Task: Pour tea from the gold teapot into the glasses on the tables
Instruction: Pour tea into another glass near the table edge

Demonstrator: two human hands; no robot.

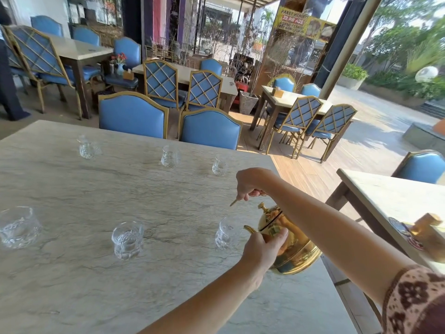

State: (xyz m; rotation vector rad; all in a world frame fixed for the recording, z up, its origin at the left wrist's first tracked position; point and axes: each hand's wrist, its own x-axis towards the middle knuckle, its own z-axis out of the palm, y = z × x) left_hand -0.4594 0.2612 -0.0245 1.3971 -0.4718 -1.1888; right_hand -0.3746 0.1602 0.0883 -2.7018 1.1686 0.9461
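The gold teapot (292, 244) hangs tilted over the right edge of the marble table (96, 213), its spout toward a clear glass (226, 233). My right hand (250, 184) grips the teapot's handle from above. My left hand (263, 247) presses against the pot's body near the spout. Several more clear glasses stand on the table: one in the near middle (127, 239), one at the near left (18, 226), and three along the far side (87, 147), (170, 156), (219, 165).
Two blue chairs (209, 128) stand at the table's far edge. A second marble table (395, 201) sits to the right with a wooden box (427, 229) on it. More tables and blue chairs fill the background; a person's dark leg (9, 92) shows at far left.
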